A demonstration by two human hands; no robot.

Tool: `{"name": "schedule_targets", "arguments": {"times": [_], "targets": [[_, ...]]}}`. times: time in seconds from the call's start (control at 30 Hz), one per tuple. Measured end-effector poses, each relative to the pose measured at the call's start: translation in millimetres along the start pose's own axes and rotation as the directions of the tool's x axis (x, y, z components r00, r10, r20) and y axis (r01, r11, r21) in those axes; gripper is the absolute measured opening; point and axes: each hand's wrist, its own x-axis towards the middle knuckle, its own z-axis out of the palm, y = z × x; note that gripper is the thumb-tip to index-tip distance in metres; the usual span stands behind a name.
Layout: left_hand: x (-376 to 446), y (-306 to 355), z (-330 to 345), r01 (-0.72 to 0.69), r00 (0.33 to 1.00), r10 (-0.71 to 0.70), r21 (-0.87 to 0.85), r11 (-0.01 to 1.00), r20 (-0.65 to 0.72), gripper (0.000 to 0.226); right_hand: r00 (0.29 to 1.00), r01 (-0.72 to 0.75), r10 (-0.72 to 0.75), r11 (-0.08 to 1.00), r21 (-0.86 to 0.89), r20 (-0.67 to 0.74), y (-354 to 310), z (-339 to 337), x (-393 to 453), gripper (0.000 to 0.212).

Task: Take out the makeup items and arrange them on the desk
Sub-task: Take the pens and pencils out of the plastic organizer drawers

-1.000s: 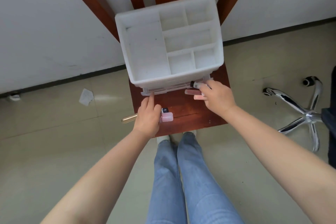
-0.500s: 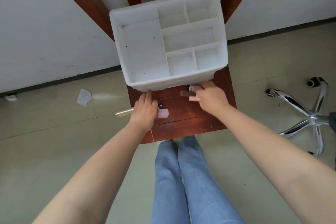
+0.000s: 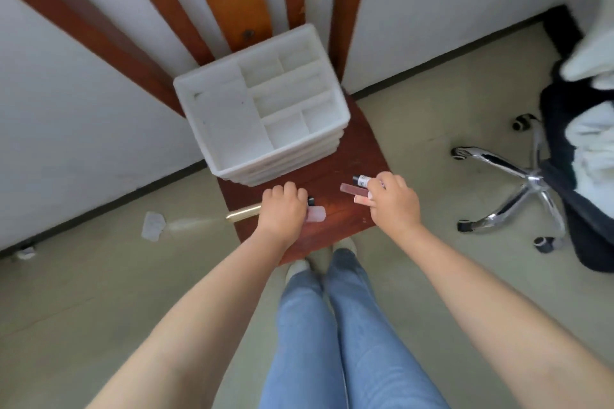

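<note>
A white organizer (image 3: 232,129) with bare top compartments and shut drawers stands at the back of a small reddish wooden desk (image 3: 358,156). My left hand (image 3: 282,212) hovers over the desk's front left and grips several makeup items: a gold tube (image 3: 242,212) sticks out to the left, a pale pink bottle (image 3: 316,213) with a black cap to the right. My right hand (image 3: 392,202) grips a small white bottle with a black cap (image 3: 362,181) and a pinkish-brown lip gloss tube (image 3: 353,189), both pointing left.
My jeans-clad legs and shoes (image 3: 299,267) are at the desk's front edge. An office chair with a chrome star base (image 3: 518,176) and dark seat stands to the right. A scrap of paper (image 3: 152,226) lies on the floor at left. Wooden slats rise behind the organizer.
The organizer's bottom drawer has gone from pulled out to shut. Both hands have drawn back from the drawer front toward me, still holding their items. The camera view has pulled back.
</note>
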Motion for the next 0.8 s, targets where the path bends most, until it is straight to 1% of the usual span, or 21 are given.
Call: {"name": "schedule_targets", "arguments": {"times": [0.07,0.17,0.23,0.3,0.37,0.4,0.43,0.47,0.5,0.57,0.63,0.7,0.8], "targets": [[0.0,21.1,-29.8,-0.116,0.991,0.120,0.049,0.992,-0.066,0.022,0.991,-0.126,0.125,0.992,-0.017,-0.042,6.9,-29.7,-23.4,0.034],[-3.7,62.5,-78.1,-0.308,0.935,0.331,0.172,0.936,-0.125,0.023,0.942,-0.306,0.299,0.952,-0.025,-0.155,15.8,-77.5,-69.3,0.034],[-11.6,99.3,-107.9,-0.422,0.864,0.472,0.257,0.869,-0.177,0.023,0.871,-0.430,0.412,0.903,-0.010,-0.266,19.6,-109.3,-110.4,0.032],[-30.6,141.1,-132.5,-0.521,0.775,0.603,0.348,0.779,-0.189,0.022,0.784,-0.541,0.502,0.841,-0.004,-0.366,21.0,-137.6,-159.2,0.031],[-60.8,194.0,-159.0,-0.575,0.631,0.744,0.511,0.639,-0.221,0.023,0.682,-0.670,0.597,0.741,-0.034,-0.423,20.2,-162.8,-217.4,0.034],[-80.4,222.0,-169.7,-0.574,0.543,0.800,0.583,0.575,-0.254,0.025,0.620,-0.741,0.649,0.670,-0.055,-0.442,18.7,-173.7,-248.9,0.035],[-101.1,251.2,-175.0,-0.601,0.468,0.849,0.615,0.510,-0.246,0.025,0.548,-0.806,0.698,0.588,-0.068,-0.462,16.0,-183.9,-282.4,0.036],[-124.3,282.5,-176.1,-0.663,0.432,0.886,0.607,0.439,-0.168,0.022,0.469,-0.862,0.740,0.503,-0.067,-0.482,12.0,-193.4,-317.4,0.036],[-147.8,313.4,-172.0,-0.717,0.370,0.925,0.605,0.347,-0.091,0.022,0.389,-0.907,0.771,0.418,-0.060,-0.504,6.2,-202.0,-353.6,0.035],[-204.4,372.0,-160.1,-0.754,0.217,0.976,0.640,0.149,0.029,0.027,0.215,-0.971,0.808,0.236,-0.032,-0.548,-12.9,-216.0,-427.1,0.036],[-271.4,421.7,-143.0,-0.744,0.048,0.993,0.667,-0.039,0.112,0.032,0.038,-0.999,0.813,0.050,0.004,-0.581,-40.2,-223.4,-499.6,0.039],[-345.7,463.9,-117.1,-0.715,-0.127,0.972,0.661,-0.227,0.197,0.035,-0.121,-0.992,0.800,-0.119,0.042,-0.588,-74.1,-225.6,-570.2,0.040],[-466.7,512.8,-68.3,-0.612,-0.355,0.892,0.652,-0.448,0.281,0.037,-0.312,-0.944,0.762,-0.318,0.091,-0.567,-131.8,-224.8,-675.6,0.041]]}}
